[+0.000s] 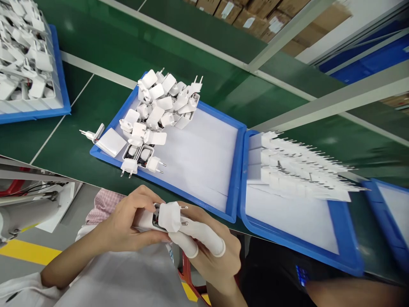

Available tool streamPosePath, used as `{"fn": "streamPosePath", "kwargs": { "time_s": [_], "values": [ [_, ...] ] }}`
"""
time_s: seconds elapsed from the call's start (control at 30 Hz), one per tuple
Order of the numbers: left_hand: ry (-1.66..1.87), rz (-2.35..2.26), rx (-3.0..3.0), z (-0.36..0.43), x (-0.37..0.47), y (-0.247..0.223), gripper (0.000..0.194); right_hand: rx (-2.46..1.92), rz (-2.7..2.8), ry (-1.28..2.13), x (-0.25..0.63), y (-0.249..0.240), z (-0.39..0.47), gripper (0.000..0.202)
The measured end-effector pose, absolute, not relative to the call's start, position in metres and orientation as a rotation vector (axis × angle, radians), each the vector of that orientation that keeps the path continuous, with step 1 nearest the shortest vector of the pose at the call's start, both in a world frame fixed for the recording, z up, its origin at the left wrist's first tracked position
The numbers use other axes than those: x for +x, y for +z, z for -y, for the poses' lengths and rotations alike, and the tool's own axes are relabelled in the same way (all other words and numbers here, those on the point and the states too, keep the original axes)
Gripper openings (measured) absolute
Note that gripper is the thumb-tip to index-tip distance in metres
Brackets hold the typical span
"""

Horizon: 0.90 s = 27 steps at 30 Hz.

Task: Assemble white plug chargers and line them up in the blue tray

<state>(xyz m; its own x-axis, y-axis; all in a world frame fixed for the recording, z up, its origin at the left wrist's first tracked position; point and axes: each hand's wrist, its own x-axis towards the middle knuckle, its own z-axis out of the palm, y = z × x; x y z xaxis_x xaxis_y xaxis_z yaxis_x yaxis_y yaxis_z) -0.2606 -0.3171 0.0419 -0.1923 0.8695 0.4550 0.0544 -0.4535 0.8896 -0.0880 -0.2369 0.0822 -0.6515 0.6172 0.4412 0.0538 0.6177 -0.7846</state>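
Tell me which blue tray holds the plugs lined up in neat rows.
The right tray, beside the hands. Its plugs lie in rows, prongs pointing one way; the middle tray holds a jumbled pile.

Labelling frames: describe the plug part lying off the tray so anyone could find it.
Start at the blue tray heaped with white charger parts. Off its left corner, on the green belt, lies one white plug part. It alone sits outside the tray, pins pointing left.

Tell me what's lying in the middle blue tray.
The middle blue tray holds a heap of white plug adapters at its far-left corner on a white liner. Whatever lies under the heap is covered.
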Motion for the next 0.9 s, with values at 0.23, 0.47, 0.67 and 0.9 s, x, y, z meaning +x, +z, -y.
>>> {"fn": "streamPosePath", "kwargs": {
  "time_s": [0.23, 0.47, 0.67, 0.9],
  "values": [
    [1.695, -1.231, 1.636, 0.313, -0.260, 0.052, 0.027, -0.490, 1.963, 0.930, -0.088, 0.061, 0.250, 0.045],
    [1.740, -1.261, 1.737, 0.310, -0.261, 0.054, 0.013, -0.502, 1.964, 0.886, -0.093, 0.060, 0.251, 0.035],
    [1.906, -1.333, 1.707, 0.309, -0.255, 0.049, 0.014, -0.582, 1.949, 0.859, -0.095, 0.062, 0.256, 0.023],
    [1.857, -1.288, 1.708, 0.309, -0.259, 0.051, 0.008, -0.567, 1.931, 0.906, -0.094, 0.059, 0.257, 0.034]
  ]
}}
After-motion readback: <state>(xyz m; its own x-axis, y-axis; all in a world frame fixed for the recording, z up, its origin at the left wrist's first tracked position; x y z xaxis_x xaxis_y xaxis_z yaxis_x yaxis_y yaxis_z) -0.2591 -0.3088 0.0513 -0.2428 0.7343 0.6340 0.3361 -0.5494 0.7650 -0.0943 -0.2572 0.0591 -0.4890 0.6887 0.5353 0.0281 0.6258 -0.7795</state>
